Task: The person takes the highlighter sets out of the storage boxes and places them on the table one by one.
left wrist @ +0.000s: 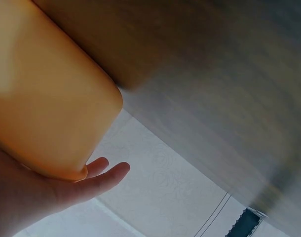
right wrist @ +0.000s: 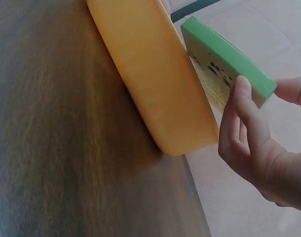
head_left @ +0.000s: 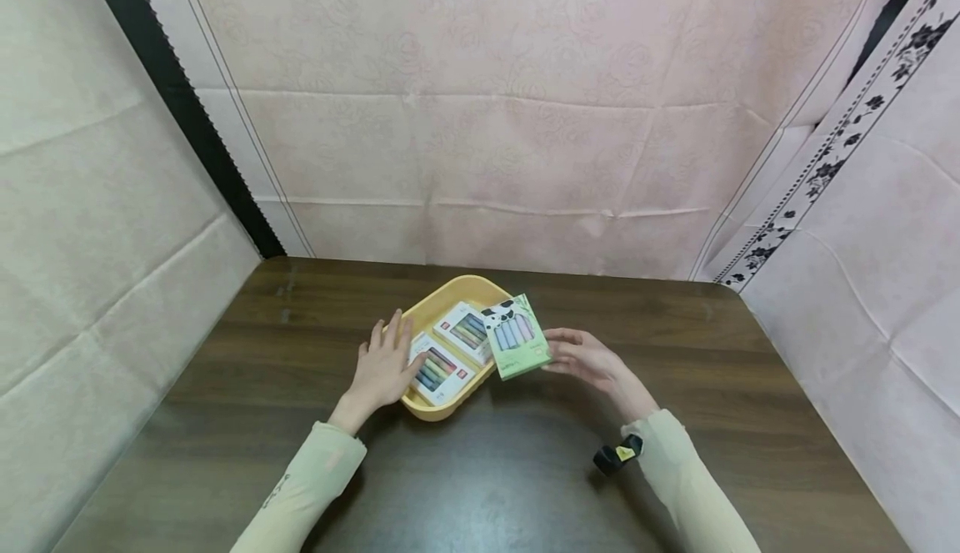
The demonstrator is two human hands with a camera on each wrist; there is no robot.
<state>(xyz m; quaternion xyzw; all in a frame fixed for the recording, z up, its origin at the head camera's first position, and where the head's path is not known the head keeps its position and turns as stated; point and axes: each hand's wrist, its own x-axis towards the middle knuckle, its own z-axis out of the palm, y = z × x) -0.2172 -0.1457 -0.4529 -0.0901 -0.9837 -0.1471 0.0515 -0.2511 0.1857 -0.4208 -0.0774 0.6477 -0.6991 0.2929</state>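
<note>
A yellow plastic basket [head_left: 425, 412] stands on the table, with two white boxes inside: one box [head_left: 465, 329] toward the back, another [head_left: 438, 373] nearer the front. Both have coloured sticks pictured or showing on their faces. My left hand [head_left: 383, 363] rests on the basket's left rim, fingers fairly straight and thumb reaching over the inside. My right hand [head_left: 588, 360] pinches a green box [head_left: 516, 338] by its right edge, thumb on one side and fingers on the other. This box has a cow pattern and pastel sticks on its face; it is raised, tilted, and overlaps the basket's right rim.
The brown wooden table [head_left: 480, 486] reaches back to a pale cloth wall [head_left: 487, 144]. Cloth panels also hang along the left and right sides. A black wrist device [head_left: 618, 455] sits at the right sleeve.
</note>
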